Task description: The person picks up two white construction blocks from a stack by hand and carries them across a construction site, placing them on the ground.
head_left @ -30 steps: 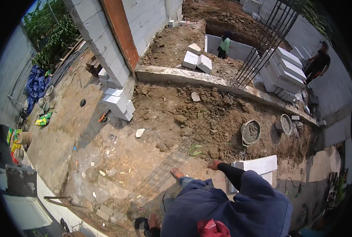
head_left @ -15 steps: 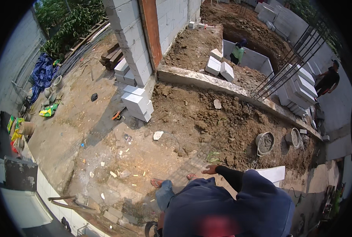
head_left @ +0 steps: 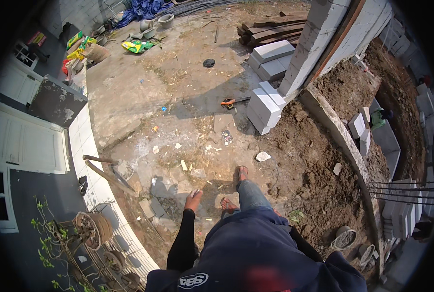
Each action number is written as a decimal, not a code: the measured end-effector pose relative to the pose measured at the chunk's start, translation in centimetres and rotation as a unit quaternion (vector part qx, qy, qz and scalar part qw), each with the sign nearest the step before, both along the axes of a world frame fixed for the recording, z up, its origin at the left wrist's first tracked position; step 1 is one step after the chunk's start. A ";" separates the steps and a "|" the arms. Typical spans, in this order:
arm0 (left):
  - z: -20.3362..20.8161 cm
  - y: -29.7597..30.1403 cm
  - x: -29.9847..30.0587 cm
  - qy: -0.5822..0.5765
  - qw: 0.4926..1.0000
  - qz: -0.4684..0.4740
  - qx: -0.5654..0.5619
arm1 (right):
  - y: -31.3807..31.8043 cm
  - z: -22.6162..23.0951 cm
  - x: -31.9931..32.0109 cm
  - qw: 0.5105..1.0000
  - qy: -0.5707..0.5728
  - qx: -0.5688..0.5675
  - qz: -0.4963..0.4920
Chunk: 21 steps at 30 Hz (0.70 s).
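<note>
My left hand (head_left: pixel 193 200) hangs low at my side above the littered ground, its fingers curled. A small pale spot shows at the fingers; I cannot make out what it is. Of my right hand (head_left: pixel 277 212) only a sliver of skin seems to show beside my jeans, at the end of the black sleeve. Its fingers are hidden by my body. Ahead on the ground lies an orange-handled tool (head_left: pixel 228 103) with a dark blade, next to stacked white blocks (head_left: pixel 264 111). A pale stone (head_left: pixel 263 156) rests beyond my forward foot.
A concrete beam (head_left: pixel 341 131) crosses the dug soil on the right, with mortar buckets (head_left: pixel 344 238) near it. Bent poles (head_left: pixel 107 175) and a potted plant (head_left: pixel 93 229) stand left. Dark timber (head_left: pixel 274 33) lies behind the blocks. A person in green (head_left: pixel 380 118) is in the pit.
My view has swung left, so the wall and blocks shift right and the doors come into view. My left hand has appeared; my right, outstretched before, is now mostly hidden. My feet have changed position.
</note>
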<state>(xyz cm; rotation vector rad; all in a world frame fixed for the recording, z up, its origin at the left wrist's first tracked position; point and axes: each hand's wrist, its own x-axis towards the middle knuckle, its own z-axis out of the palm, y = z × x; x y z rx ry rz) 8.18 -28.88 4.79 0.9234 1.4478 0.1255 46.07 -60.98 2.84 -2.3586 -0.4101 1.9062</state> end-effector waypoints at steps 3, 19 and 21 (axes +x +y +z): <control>3.4 6.7 5.8 -0.082 0.996 0.026 0.021 | 6.1 -1.8 1.2 0.999 -0.013 -0.003 0.036; -3.1 15.0 -11.3 0.084 0.837 0.477 -0.256 | 60.2 -1.6 15.9 0.915 -0.230 0.219 0.249; -3.9 17.5 -12.0 0.076 0.851 0.446 -0.266 | 66.3 -0.9 17.3 0.928 -0.224 0.235 0.185</control>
